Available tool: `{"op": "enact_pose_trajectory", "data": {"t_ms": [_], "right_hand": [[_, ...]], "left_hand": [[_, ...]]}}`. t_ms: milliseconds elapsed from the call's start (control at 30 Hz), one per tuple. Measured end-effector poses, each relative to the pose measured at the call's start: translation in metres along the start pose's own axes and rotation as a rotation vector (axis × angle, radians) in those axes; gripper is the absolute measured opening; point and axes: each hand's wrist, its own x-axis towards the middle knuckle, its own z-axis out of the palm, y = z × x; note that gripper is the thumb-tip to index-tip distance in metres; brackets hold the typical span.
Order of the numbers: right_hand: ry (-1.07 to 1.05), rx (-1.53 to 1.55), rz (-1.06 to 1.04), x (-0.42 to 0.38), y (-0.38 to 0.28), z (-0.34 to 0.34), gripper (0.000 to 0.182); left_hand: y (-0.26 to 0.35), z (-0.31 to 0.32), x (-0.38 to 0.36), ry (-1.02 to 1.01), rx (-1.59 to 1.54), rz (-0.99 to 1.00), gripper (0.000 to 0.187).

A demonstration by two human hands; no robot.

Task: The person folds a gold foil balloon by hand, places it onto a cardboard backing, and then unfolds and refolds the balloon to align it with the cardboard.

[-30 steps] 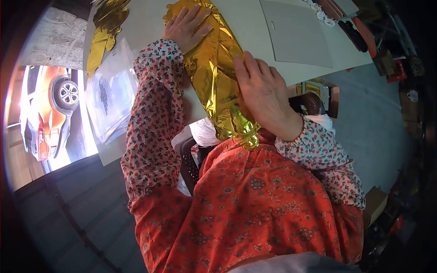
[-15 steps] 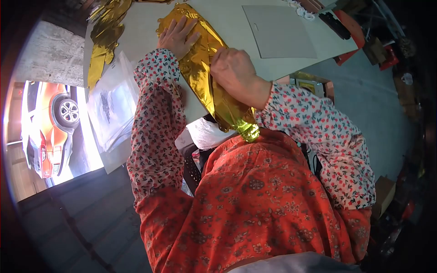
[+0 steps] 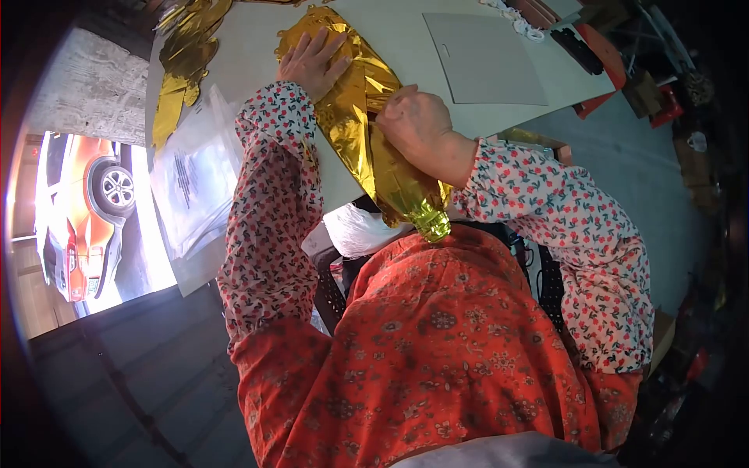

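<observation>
A long, creased gold foil piece, which looks like a flat foil balloon, lies on the white table, its near end hanging over the edge toward my lap. My left hand rests flat on its far part, fingers spread. Lower down, my right hand is closed at the foil's right side, gripping a fold of it. A dark gap shows in the foil beside those knuckles. The fingertips of my right hand are hidden under the hand.
More gold foil pieces lie at the table's left. Below them is a clear plastic bag with printed text. A grey flat board and a black object lie to the right. An orange car stands outside at left.
My right hand has moved slightly right and down with the fold, and the dark gap beside it looks wider. My left hand stays flat on the foil. The view has shifted a little.
</observation>
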Motion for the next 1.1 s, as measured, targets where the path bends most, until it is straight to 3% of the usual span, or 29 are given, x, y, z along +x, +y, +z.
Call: {"op": "enact_pose_trajectory", "data": {"t_ms": [100,200,300,400,500,600,733,833,933,1100], "right_hand": [[-0.103,0.012,-0.083,-0.011,0.002,-0.009,0.022],[0.08,-0.18,-0.042,-0.036,-0.001,-0.01,0.023],[0.03,-0.246,-0.043,-0.056,-0.002,-0.024,0.022],[0.17,-0.282,-0.037,-0.076,0.001,-0.019,0.021],[0.225,-0.188,-0.069,-0.096,0.008,-0.025,0.017],[0.263,0.128,-0.068,-0.095,0.024,-0.041,0.015],[0.365,0.476,-0.115,-0.048,0.034,-0.036,0.034],[0.407,0.429,-0.145,-0.033,0.015,-0.005,0.058],[0.168,0.494,-0.106,-0.042,0.018,-0.005,0.072],[0.205,0.442,-0.063,-0.072,0.028,-0.002,0.078]], "left_hand": [[0.002,0.0,0.0,-0.001,0.016,-0.008,0.062],[0.002,-0.001,0.001,-0.003,0.019,-0.014,0.061],[0.0,0.001,0.001,0.007,0.019,-0.007,0.061],[-0.001,0.002,0.001,0.02,0.03,0.0,0.061],[-0.001,0.001,0.001,0.032,0.037,0.008,0.061],[-0.002,0.003,0.0,0.053,0.031,0.012,0.061],[-0.002,-0.002,-0.002,0.032,0.027,0.001,0.06],[0.004,-0.01,-0.002,0.019,0.022,0.006,0.06],[0.005,-0.011,-0.002,0.026,0.019,0.011,0.06],[0.0,-0.005,-0.005,0.045,0.012,0.033,0.059]]}}
